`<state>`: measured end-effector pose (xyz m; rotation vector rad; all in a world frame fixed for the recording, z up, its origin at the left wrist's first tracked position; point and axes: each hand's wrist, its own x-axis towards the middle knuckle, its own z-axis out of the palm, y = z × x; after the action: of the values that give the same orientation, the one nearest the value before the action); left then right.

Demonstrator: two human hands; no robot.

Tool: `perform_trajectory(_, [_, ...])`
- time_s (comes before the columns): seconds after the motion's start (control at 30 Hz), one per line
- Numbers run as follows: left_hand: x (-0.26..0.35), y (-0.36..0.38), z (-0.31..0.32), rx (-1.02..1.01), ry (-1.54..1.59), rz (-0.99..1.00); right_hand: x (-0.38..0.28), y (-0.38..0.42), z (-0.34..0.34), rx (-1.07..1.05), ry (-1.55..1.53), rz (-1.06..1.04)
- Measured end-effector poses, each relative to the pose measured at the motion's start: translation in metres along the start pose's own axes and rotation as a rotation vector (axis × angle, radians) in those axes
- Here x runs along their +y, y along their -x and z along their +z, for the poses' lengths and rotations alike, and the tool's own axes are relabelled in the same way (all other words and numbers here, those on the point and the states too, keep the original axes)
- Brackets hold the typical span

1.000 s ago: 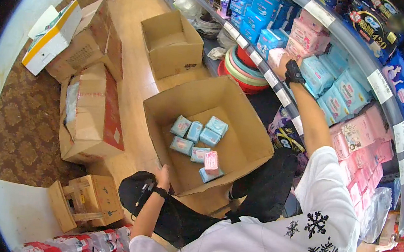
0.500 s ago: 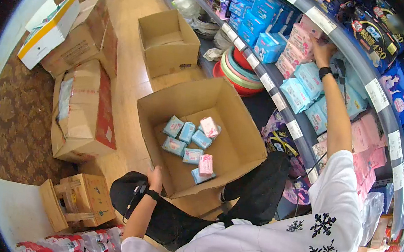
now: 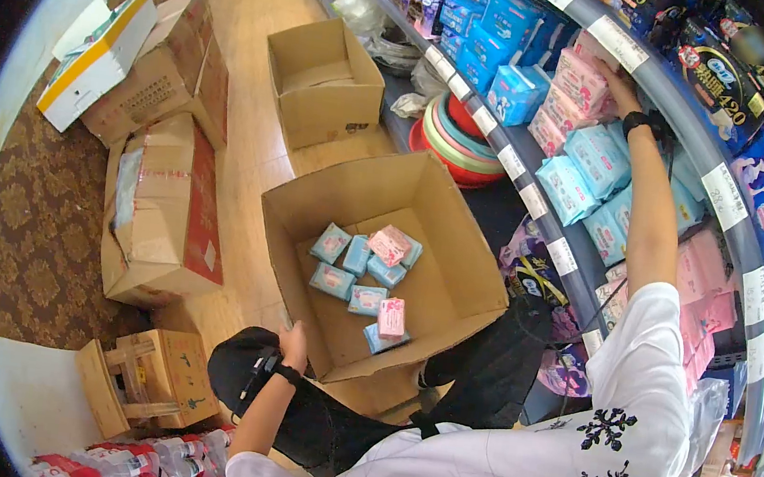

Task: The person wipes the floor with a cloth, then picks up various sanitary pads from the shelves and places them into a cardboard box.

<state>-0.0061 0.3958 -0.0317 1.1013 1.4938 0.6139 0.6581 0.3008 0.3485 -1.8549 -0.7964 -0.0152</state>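
Note:
My left hand [image 3: 293, 346] is closed on the near left edge of a large open cardboard box [image 3: 300, 297], its thumb pointing up along the rim. Inside lie several small light-blue packs [image 3: 333, 280] and two pink packs [image 3: 391, 319], loosely scattered. On the shelf to the right, my right hand [image 3: 621, 89] reaches in over a stack of pink packs [image 3: 581, 80]. Its fingertips are hidden behind the top of that stack, so I cannot tell whether they grip a pack. Light-blue packs [image 3: 596, 159] lie just below my right wrist.
Darker blue packs [image 3: 517, 94] stand farther along the shelf, behind its price-tagged edge [image 3: 532, 200]. Colored basins [image 3: 454, 143] sit under it. A second open carton [image 3: 326, 105] is ahead, taped cartons [image 3: 164, 204] and a wooden stool [image 3: 161, 378] to the left.
My right hand has gone slightly farther in over the pink stack. In the box, the upper pink pack has tipped and turned. My left hand keeps its place on the box edge.

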Motion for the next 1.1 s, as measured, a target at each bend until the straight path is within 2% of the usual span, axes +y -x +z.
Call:
perform_trajectory(0.13, [0.012,0.010,0.002,0.043,-0.066,0.026,-0.015,0.024,0.010,-0.052,-0.160,0.056])
perform_trajectory(0.2, [0.005,0.005,0.003,0.080,-0.043,-0.006,-0.015,0.023,0.016,0.085,-0.167,-0.030])
perform_trajectory(0.27, [0.009,0.007,0.001,0.061,-0.051,0.004,-0.021,0.026,0.023,0.114,-0.193,-0.005])
perform_trajectory(0.33, [0.008,0.006,0.001,0.044,-0.058,0.014,-0.028,0.029,0.023,0.207,-0.121,-0.165])
perform_trajectory(0.37, [0.003,0.002,0.001,0.064,-0.091,0.026,-0.029,0.026,0.023,0.207,-0.122,-0.164])
perform_trajectory(0.43, [-0.002,-0.001,0.000,0.086,-0.127,0.039,-0.029,0.019,0.022,0.237,0.069,-0.255])
perform_trajectory(0.47, [-0.003,-0.001,0.000,0.067,-0.105,0.039,-0.028,0.015,0.023,0.237,0.069,-0.254])
perform_trajectory(0.53, [-0.001,-0.001,0.000,0.047,-0.085,0.040,-0.024,0.007,0.026,0.239,0.018,-0.417])
perform_trajectory(0.67, [0.018,0.013,0.004,0.118,-0.135,-0.019,-0.024,-0.005,0.023,0.176,0.017,-0.446])
perform_trajectory(0.7, [0.022,0.016,0.005,0.150,-0.171,-0.064,-0.024,-0.005,0.021,0.121,0.116,-0.417])
perform_trajectory(0.73, [0.018,0.013,0.004,0.150,-0.171,-0.064,-0.021,-0.007,0.017,0.066,0.215,-0.387])
perform_trajectory(0.8, [0.003,0.003,0.002,0.090,-0.077,-0.013,-0.014,-0.011,0.014,0.074,0.204,-0.376])
perform_trajectory(0.9, [-0.004,-0.002,0.002,0.087,-0.055,0.028,0.020,-0.038,0.006,0.097,0.171,-0.343])
perform_trajectory(1.0, [0.006,0.006,0.001,0.049,-0.042,-0.015,0.092,-0.109,-0.013,0.065,0.084,-0.354])
perform_trajectory(1.07, [0.009,0.009,0.002,0.064,-0.084,-0.007,0.089,-0.107,-0.018,0.027,0.007,-0.379])
perform_trajectory(1.1, [0.010,0.009,0.002,0.083,-0.126,0.002,0.055,-0.069,-0.014,0.030,0.024,-0.324])
